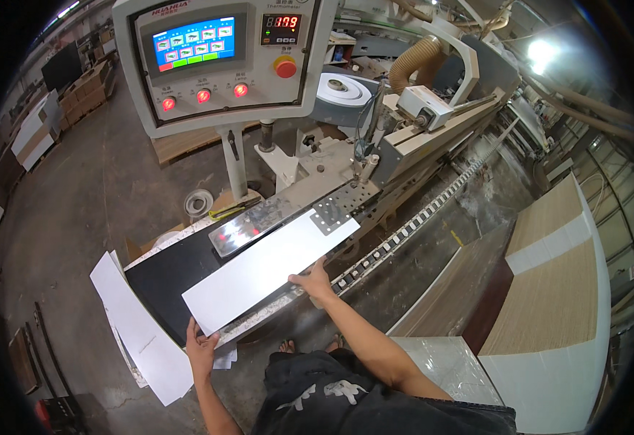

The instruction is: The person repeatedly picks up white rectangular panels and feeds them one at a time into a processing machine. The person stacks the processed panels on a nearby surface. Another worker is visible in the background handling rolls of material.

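Note:
A long white panel lies slantwise on the black-topped infeed table of an edge-banding machine. Its far end reaches the perforated metal plate. At the panel's near left corner, my left hand grips the end edge with bent fingers. My right hand holds the long near side, its thumb along the edge and part of its fingers hidden. Beside the far long side runs a shiny metal guide.
A control box with a lit screen stands above the table. White sheets overlap the table's left end. A chain track runs away to the right. Stacked boards stand at right, and a white tape roll lies behind.

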Action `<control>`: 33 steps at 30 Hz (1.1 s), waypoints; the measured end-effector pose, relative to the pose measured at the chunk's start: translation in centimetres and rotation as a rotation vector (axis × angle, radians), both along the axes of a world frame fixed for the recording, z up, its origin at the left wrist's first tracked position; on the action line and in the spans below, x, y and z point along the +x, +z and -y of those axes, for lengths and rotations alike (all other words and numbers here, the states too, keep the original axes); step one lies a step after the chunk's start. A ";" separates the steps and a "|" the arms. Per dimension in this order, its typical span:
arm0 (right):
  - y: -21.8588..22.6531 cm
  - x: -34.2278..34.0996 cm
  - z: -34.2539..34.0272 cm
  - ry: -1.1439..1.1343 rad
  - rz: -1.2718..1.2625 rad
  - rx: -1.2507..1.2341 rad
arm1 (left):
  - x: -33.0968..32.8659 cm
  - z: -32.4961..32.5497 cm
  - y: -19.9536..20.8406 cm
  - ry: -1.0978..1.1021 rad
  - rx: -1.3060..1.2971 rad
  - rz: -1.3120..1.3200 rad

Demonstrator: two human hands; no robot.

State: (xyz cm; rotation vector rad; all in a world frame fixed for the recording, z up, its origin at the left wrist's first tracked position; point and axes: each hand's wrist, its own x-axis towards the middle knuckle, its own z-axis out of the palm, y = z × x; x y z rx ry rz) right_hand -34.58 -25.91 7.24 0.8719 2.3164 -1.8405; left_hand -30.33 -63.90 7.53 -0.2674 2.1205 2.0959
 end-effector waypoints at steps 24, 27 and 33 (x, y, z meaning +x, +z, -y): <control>1.7 -3.8 -15.5 0.023 -0.194 0.464 | -4.3 -15.3 0.5 -0.091 -0.913 -0.426; 2.1 -4.1 -18.9 -0.001 -0.188 0.439 | -4.8 -14.9 -2.9 -0.098 -1.003 -0.734; 0.7 -4.2 -27.8 0.122 -0.168 0.344 | -5.4 -24.2 -2.6 0.193 -1.403 -0.464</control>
